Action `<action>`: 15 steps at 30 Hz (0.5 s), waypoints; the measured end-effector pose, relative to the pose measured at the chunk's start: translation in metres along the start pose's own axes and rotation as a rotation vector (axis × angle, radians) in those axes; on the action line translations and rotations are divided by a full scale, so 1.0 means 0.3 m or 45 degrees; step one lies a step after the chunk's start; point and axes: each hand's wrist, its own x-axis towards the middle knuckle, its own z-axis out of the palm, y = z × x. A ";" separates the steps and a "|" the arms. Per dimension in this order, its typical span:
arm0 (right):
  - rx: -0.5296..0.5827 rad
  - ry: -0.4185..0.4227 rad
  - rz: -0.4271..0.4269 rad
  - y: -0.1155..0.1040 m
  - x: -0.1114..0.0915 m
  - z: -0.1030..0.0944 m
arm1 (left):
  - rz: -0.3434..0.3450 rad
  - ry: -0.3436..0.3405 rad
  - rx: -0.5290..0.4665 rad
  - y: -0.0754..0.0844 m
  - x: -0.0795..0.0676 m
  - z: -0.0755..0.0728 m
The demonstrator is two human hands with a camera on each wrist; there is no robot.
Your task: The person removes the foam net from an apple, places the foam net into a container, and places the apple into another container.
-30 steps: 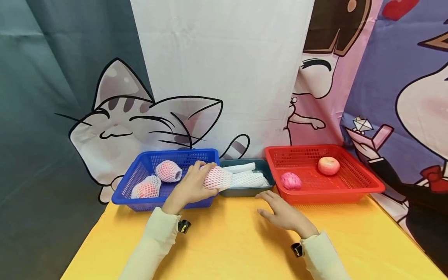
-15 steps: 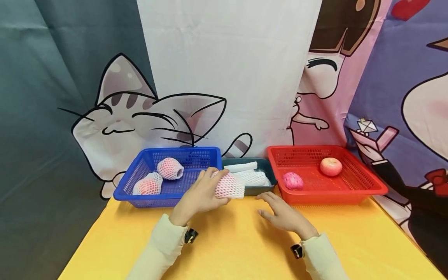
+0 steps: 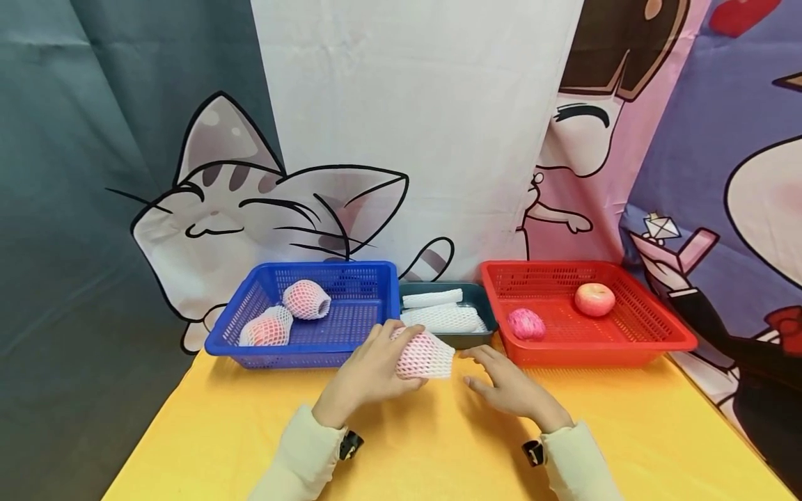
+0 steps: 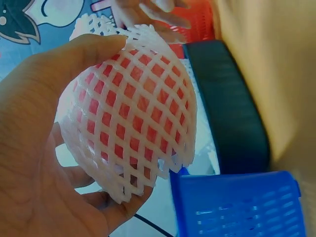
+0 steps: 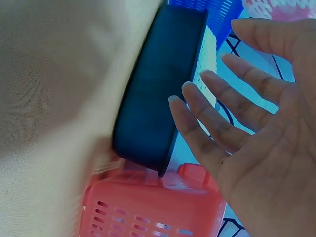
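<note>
Your left hand [image 3: 366, 369] holds the netted apple [image 3: 425, 353] tight. Your right hand [image 3: 510, 386], at 3 o'clock of it, stays spread flat above the desk [image 3: 438, 445].

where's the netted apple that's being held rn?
Head view: netted apple in the left hand, above the yellow table, just before the dark tray.

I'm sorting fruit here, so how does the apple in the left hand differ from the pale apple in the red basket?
The held apple wears white foam net; the pale apple is bare. The left hand holds the first above the yellow table; the second sits in the red basket. Both are round and reddish.
</note>
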 end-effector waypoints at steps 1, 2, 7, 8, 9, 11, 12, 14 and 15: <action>0.002 0.004 -0.004 0.000 -0.001 0.001 | 0.000 -0.002 0.004 -0.001 -0.003 0.007; -0.003 0.009 -0.009 0.001 -0.003 0.002 | 0.000 -0.002 0.005 -0.001 -0.006 0.014; 0.000 0.014 -0.035 0.000 -0.007 0.005 | -0.021 -0.016 0.035 -0.009 -0.017 0.054; 0.000 0.009 -0.036 -0.001 -0.008 0.005 | -0.024 -0.021 0.040 -0.010 -0.018 0.061; 0.007 0.002 -0.034 -0.002 -0.008 0.005 | -0.026 -0.026 0.048 -0.009 -0.018 0.066; 0.011 -0.009 -0.032 -0.003 -0.009 0.005 | -0.028 -0.040 0.064 -0.004 -0.019 0.078; 0.014 -0.013 -0.030 -0.003 -0.011 0.005 | -0.030 -0.054 0.070 0.000 -0.021 0.084; 0.020 -0.025 -0.026 -0.003 -0.015 0.004 | -0.033 -0.080 0.079 0.008 -0.026 0.099; 0.024 -0.028 -0.024 -0.003 -0.017 0.004 | -0.036 -0.090 0.082 0.012 -0.029 0.108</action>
